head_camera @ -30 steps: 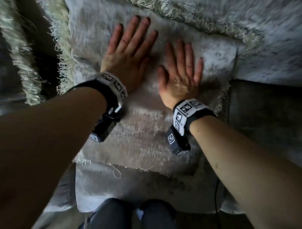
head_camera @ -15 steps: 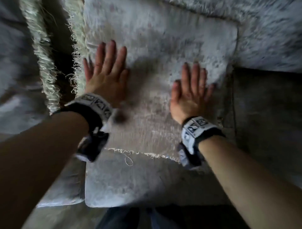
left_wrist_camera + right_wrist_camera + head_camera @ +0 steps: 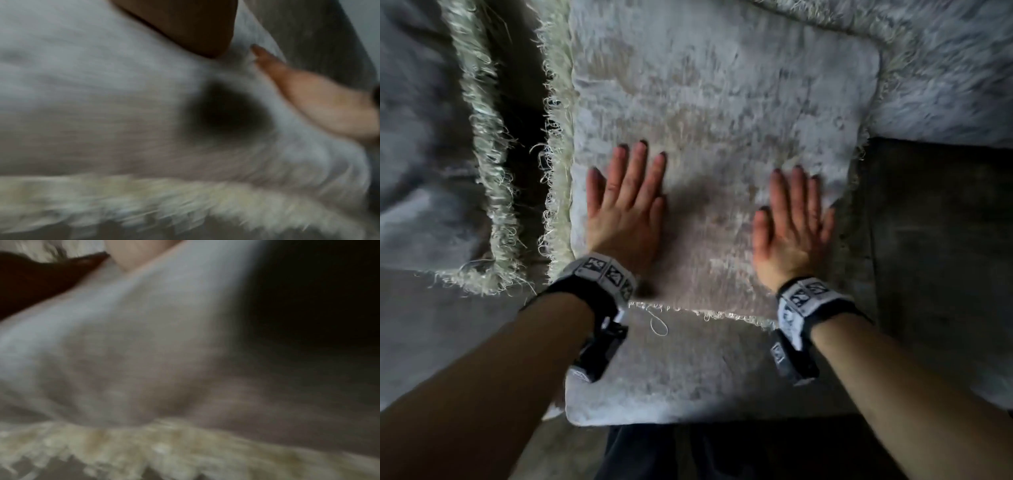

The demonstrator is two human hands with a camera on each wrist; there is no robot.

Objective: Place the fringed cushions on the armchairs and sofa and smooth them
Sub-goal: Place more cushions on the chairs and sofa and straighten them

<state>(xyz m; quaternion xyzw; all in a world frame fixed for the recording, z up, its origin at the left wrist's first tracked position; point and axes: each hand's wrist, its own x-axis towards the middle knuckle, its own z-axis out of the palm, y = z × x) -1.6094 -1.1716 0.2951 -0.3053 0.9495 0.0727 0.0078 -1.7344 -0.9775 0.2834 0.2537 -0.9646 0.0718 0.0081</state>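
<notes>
A pale grey cushion [image 3: 722, 113] with cream fringe lies flat on the seat [image 3: 688, 377] in the head view. My left hand [image 3: 625, 202] presses flat on its near left part, fingers straight. My right hand [image 3: 792, 222] presses flat near its right edge, fingers straight and slightly spread. Both wrist views are blurred; the left wrist view shows the cushion fabric [image 3: 102, 97], its fringe [image 3: 144, 203] and my right hand [image 3: 308, 100] lying on it. In the right wrist view I see only fabric [image 3: 123, 337] and fringe [image 3: 164, 451].
A second fringed cushion [image 3: 421, 137] lies to the left, its fringe [image 3: 486, 171] beside a dark gap. Another fringed cushion [image 3: 945, 68] sits at the upper right. A dark armrest or seat panel [image 3: 941, 257] lies to the right. My legs [image 3: 722, 455] stand against the seat front.
Both hands have slid toward me down the cushion, from its far part to its near part, and moved further apart. The fingers stayed flat throughout.
</notes>
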